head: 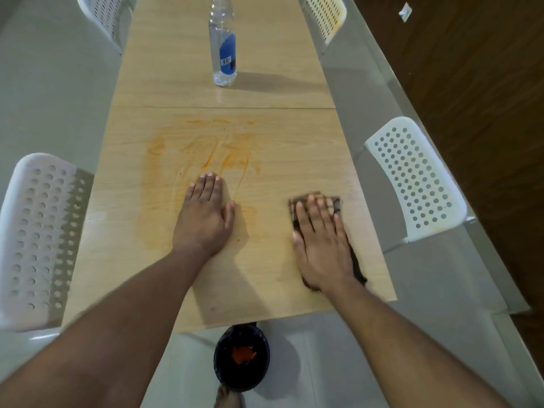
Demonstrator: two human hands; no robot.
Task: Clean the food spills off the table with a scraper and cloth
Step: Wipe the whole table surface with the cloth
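Note:
An orange food smear spreads over the middle of the light wooden table. My left hand lies flat on the table at the smear's near edge, fingers straight, holding nothing. To the right, my right hand presses flat on a dark checked cloth near the table's right edge. The cloth shows beyond my fingertips and beside my wrist. No scraper is in view.
A clear water bottle with a blue label stands further up the table. White perforated chairs stand at the left, right and far corners. A black bin with orange waste sits on the floor below the table's near edge.

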